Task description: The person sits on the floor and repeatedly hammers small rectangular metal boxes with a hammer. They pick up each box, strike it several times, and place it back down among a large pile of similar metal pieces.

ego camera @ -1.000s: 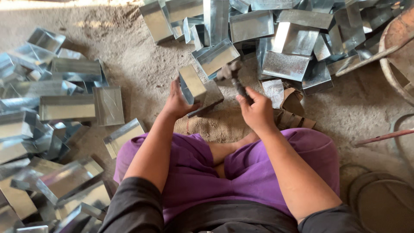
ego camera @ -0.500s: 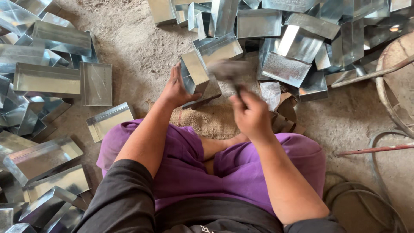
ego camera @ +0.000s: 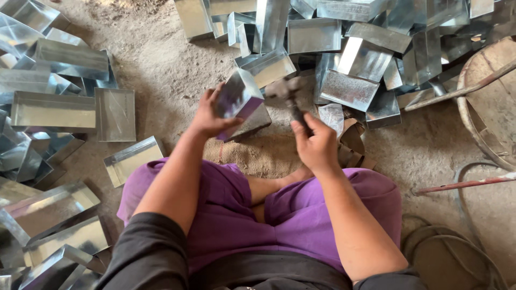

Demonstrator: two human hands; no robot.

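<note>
Left hand (ego camera: 207,115) is gripping one folded sheet-metal tray (ego camera: 239,99) at frame centre, right hand (ego camera: 317,145) is clenching one blurred hammer (ego camera: 287,96) beside it, dozens of metal trays (ego camera: 54,110) lying around.

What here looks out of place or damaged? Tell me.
Nothing looks clearly damaged. The metal trays lie in jumbled heaps, some tilted or upended, rather than stacked. The hammer in the right hand is blurred; the left hand steadies a tray.
</note>
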